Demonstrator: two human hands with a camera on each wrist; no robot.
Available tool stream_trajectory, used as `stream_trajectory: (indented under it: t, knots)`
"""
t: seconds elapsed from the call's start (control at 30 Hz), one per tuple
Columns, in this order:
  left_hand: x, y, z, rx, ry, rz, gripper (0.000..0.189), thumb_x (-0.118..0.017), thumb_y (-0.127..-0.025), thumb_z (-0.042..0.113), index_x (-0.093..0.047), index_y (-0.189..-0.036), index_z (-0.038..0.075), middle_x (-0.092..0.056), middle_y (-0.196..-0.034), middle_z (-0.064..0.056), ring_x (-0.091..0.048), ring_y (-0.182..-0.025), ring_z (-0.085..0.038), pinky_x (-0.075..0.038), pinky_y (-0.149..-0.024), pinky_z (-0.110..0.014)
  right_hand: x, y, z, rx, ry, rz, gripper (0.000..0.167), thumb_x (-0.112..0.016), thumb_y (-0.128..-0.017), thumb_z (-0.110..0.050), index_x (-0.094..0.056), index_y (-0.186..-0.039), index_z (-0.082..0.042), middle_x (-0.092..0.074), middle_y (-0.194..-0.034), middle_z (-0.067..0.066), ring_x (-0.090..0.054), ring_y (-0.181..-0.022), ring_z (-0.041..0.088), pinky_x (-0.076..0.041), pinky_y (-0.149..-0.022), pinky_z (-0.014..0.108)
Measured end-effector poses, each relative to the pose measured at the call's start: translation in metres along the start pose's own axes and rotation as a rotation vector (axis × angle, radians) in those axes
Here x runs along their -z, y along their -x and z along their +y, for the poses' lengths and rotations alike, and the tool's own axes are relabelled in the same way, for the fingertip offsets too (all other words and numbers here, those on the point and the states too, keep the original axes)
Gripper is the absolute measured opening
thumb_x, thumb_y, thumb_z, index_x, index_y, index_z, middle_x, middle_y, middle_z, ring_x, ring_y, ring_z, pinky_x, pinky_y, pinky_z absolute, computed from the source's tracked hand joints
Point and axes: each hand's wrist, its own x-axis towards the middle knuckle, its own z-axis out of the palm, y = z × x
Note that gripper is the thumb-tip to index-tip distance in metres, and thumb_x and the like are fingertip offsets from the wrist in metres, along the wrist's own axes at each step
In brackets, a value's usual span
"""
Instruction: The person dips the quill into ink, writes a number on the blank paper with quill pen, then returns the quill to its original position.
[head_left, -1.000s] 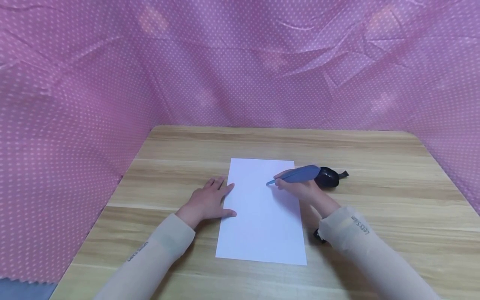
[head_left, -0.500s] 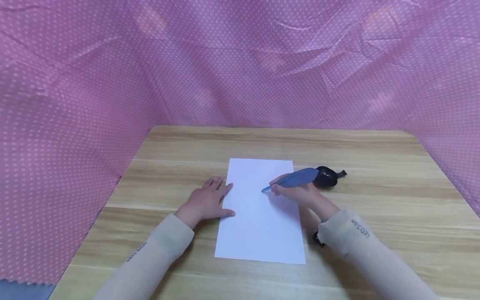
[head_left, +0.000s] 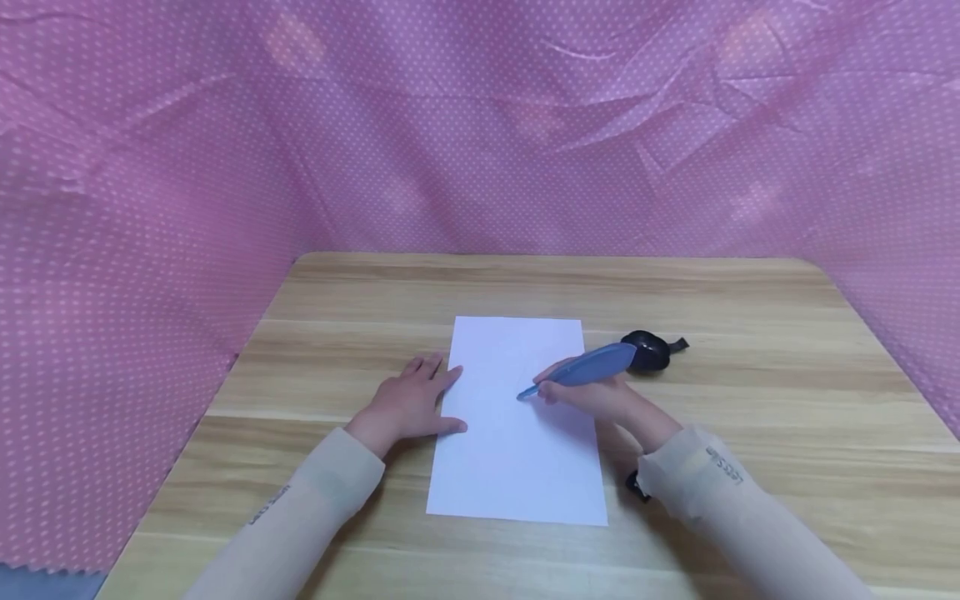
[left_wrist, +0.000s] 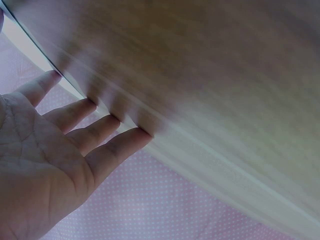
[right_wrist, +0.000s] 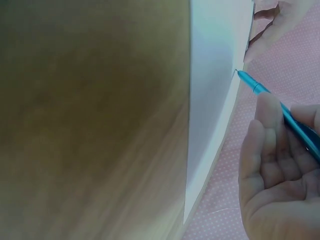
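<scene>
My right hand (head_left: 592, 393) pinches a blue feather-shaped pen (head_left: 596, 365) between thumb and fingers. Its tip meets a white sheet of paper (head_left: 517, 475) near the middle, and the feather end slants up to the right. In the right wrist view the turquoise barrel of the pen (right_wrist: 255, 86) shows, with a short dark stroke at its point on the paper (right_wrist: 212, 65). Spread fingers of my left hand (head_left: 411, 406) rest at the sheet's left edge, thumb and forefinger overlapping it. The left wrist view has those fingertips (left_wrist: 145, 134) touching down on the wooden table.
A shiny black rounded object (head_left: 647, 352) with a short strap-like end lies right of the paper, behind my right hand. A small black piece (head_left: 637, 486) sticks out beside the right cuff. The wooden table (head_left: 787, 358) ends at a pink dotted cloth (head_left: 480, 150) at back and sides.
My right hand has drawn the pen's tip down and slightly left across the paper. The left hand stays at the sheet's edge; the whole view has shifted slightly.
</scene>
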Motion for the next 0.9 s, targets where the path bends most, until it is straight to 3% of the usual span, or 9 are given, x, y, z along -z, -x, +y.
stream_trajectory:
  t: [0.2,0.43,0.7,0.9]
  knots:
    - [-0.001,-0.001,0.000,0.002,-0.001,-0.002,0.090,-0.059,-0.078,0.069,-0.030,-0.151,0.024,-0.015,-0.158,-0.011,-0.014,-0.141,-0.038,-0.035,-0.096,-0.060,0.000,0.005,0.003,0.038,-0.009,-0.032,0.027,-0.063,-0.091,-0.015,-0.067,-0.112,0.001,-0.071,-0.095,0.012,-0.065,-0.090,0.022,-0.047,-0.087,0.036]
    - [-0.002,-0.001,-0.001,0.001,0.007,0.000,0.090,-0.059,-0.078,0.069,-0.030,-0.151,0.025,-0.014,-0.158,-0.011,-0.013,-0.141,-0.038,-0.035,-0.096,-0.060,0.002,0.013,0.003,0.003,0.030,-0.061,0.026,-0.061,-0.093,-0.019,-0.068,-0.111,-0.003,-0.071,-0.095,0.010,-0.066,-0.090,0.020,-0.048,-0.085,0.036]
    - [0.001,0.000,0.000,-0.005,0.010,0.000,0.090,-0.061,-0.079,0.068,-0.031,-0.151,0.023,-0.015,-0.157,-0.012,-0.014,-0.141,-0.038,-0.035,-0.096,-0.061,0.005,0.020,0.007,0.032,0.031,-0.088,0.025,-0.061,-0.094,-0.019,-0.068,-0.109,-0.001,-0.071,-0.092,0.008,-0.066,-0.086,0.021,-0.050,-0.078,0.034]
    - [0.000,-0.001,0.000,-0.009,0.011,0.004,0.089,-0.061,-0.079,0.067,-0.031,-0.151,0.024,-0.015,-0.157,-0.012,-0.014,-0.141,-0.038,-0.034,-0.097,-0.061,0.007,0.028,0.010,0.000,0.010,-0.087,0.024,-0.062,-0.093,-0.019,-0.069,-0.109,-0.002,-0.070,-0.094,0.009,-0.066,-0.088,0.023,-0.050,-0.081,0.035]
